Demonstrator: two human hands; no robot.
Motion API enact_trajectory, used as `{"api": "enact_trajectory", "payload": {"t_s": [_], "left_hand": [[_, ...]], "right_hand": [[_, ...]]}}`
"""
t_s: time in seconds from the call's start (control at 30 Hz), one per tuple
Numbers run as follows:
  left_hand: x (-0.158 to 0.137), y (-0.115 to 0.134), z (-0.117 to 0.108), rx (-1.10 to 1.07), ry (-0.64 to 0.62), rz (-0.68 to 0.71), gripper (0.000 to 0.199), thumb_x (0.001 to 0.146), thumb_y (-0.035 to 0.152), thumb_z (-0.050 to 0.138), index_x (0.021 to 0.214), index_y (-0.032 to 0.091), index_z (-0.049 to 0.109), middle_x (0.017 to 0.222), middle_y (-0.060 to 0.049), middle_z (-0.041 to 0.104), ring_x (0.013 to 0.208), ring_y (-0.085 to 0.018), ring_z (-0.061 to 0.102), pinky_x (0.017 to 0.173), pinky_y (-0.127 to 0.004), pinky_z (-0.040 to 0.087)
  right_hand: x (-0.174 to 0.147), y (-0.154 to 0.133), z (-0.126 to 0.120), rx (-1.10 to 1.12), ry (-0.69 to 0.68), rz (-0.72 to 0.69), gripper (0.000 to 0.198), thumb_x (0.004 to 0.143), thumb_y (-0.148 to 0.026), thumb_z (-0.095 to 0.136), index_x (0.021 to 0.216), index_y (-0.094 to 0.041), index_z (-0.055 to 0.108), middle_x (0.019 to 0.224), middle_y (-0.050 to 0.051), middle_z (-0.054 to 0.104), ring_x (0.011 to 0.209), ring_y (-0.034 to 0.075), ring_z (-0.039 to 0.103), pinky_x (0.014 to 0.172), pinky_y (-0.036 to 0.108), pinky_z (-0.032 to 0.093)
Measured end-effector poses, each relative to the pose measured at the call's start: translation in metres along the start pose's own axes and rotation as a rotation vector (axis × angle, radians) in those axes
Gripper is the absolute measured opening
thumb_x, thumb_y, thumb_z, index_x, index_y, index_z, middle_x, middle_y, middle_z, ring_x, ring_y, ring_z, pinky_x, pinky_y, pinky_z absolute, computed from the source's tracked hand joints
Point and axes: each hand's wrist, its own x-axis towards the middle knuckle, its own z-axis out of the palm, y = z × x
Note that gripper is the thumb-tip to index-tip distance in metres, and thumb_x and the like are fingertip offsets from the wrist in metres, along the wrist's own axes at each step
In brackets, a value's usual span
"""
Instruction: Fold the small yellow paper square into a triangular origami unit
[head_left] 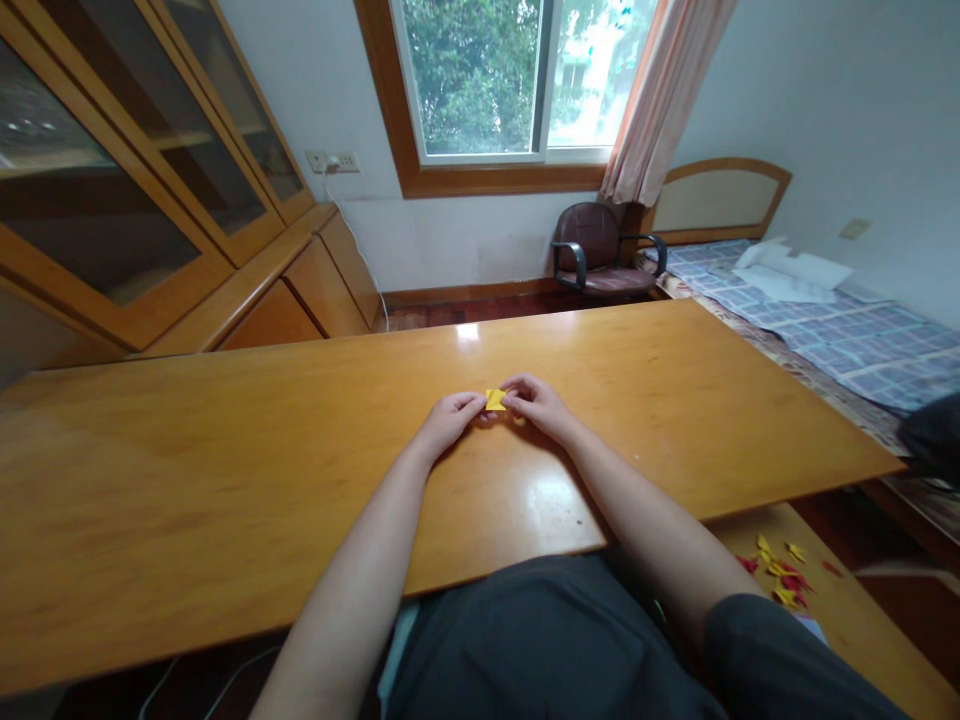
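Head view gives us two hands meeting above the wooden table (300, 470), with a small piece of yellow paper (495, 401) between them, near the middle of the tabletop. Our left hand (448, 418) pinches the paper's left edge, thumb on top, the fingers curled under and mostly out of sight. Our right hand (541, 408) pinches the right edge between thumb and fingers, covering that end, so we cannot make out the paper's full outline or its creases; whether its underside touches the table we cannot tell either. At lower right, beyond our right forearm, folded red and yellow pieces (785, 572) lie clustered on a lower wooden surface (855, 620); they overlap and are too small for us to count surely, and a pale item (811, 628) beside them is partly covered by our dark sleeve (757, 640). The black object (934, 438) at the right edge is cut off, and we cannot name it. Past the table, its far edge hides the foot of the maroon chair (592, 245), and glare blurs what lies behind the glass of the cabinet (217, 240).
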Motion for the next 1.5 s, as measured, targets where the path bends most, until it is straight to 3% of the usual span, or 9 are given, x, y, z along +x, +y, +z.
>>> {"api": "enact_trajectory", "payload": {"t_s": [0.27, 0.4, 0.63, 0.77, 1.0, 1.23, 1.5], "left_hand": [[-0.003, 0.003, -0.001, -0.001, -0.014, -0.021, 0.04, 0.08, 0.05, 0.063, 0.088, 0.013, 0.072, 0.085, -0.008, 0.074, 0.079, -0.02, 0.067, 0.076, -0.029, 0.051], [-0.004, 0.004, -0.001, 0.003, -0.009, -0.026, 0.038, 0.079, 0.049, 0.064, 0.086, 0.013, 0.071, 0.083, -0.008, 0.074, 0.077, -0.019, 0.067, 0.074, -0.028, 0.051], [-0.004, 0.006, 0.002, 0.071, 0.031, -0.013, 0.033, 0.081, 0.046, 0.061, 0.08, 0.014, 0.069, 0.079, -0.006, 0.073, 0.072, -0.017, 0.065, 0.071, -0.027, 0.049], [-0.003, 0.005, 0.002, 0.101, 0.041, 0.003, 0.031, 0.082, 0.044, 0.059, 0.08, 0.015, 0.069, 0.079, -0.005, 0.073, 0.074, -0.017, 0.065, 0.072, -0.026, 0.049], [-0.001, 0.002, 0.002, 0.14, 0.031, 0.049, 0.03, 0.083, 0.042, 0.058, 0.077, 0.015, 0.069, 0.077, -0.004, 0.07, 0.075, -0.017, 0.063, 0.074, -0.026, 0.048], [-0.002, 0.001, 0.001, 0.164, 0.046, 0.041, 0.032, 0.082, 0.045, 0.057, 0.079, 0.016, 0.069, 0.078, -0.004, 0.071, 0.076, -0.018, 0.064, 0.072, -0.026, 0.048], [-0.001, 0.0, 0.001, 0.16, 0.055, 0.043, 0.031, 0.082, 0.044, 0.058, 0.077, 0.016, 0.069, 0.077, -0.003, 0.072, 0.075, -0.017, 0.064, 0.073, -0.026, 0.048]], "right_hand": [[0.0, -0.002, 0.0, 0.022, 0.028, 0.014, 0.035, 0.076, -0.042, 0.072, 0.1, -0.02, 0.059, 0.071, -0.003, 0.059, 0.056, 0.01, 0.054, 0.049, 0.021, 0.042], [0.0, -0.002, 0.001, -0.067, 0.027, -0.015, 0.032, 0.079, -0.041, 0.069, 0.102, -0.021, 0.058, 0.074, -0.003, 0.059, 0.06, 0.011, 0.055, 0.053, 0.023, 0.043], [-0.002, -0.014, 0.007, -0.544, 0.156, -0.345, 0.009, 0.08, -0.026, 0.067, 0.084, -0.018, 0.063, 0.088, 0.002, 0.054, 0.069, 0.012, 0.05, 0.063, 0.025, 0.044], [-0.003, -0.015, 0.01, -0.644, 0.109, -0.427, 0.007, 0.086, -0.025, 0.062, 0.084, -0.019, 0.066, 0.084, 0.004, 0.057, 0.082, 0.015, 0.055, 0.073, 0.028, 0.047], [-0.003, -0.013, 0.012, -0.677, 0.04, -0.438, 0.015, 0.087, -0.035, 0.064, 0.085, -0.021, 0.067, 0.088, 0.005, 0.062, 0.084, 0.016, 0.058, 0.078, 0.03, 0.048], [-0.004, -0.017, 0.012, -0.633, 0.008, -0.334, 0.017, 0.09, -0.035, 0.06, 0.087, -0.022, 0.07, 0.086, 0.005, 0.064, 0.079, 0.017, 0.059, 0.076, 0.031, 0.048], [-0.007, -0.02, 0.014, -0.721, 0.007, -0.393, 0.016, 0.09, -0.033, 0.058, 0.087, -0.024, 0.071, 0.087, 0.006, 0.065, 0.08, 0.017, 0.061, 0.076, 0.03, 0.048]]}}
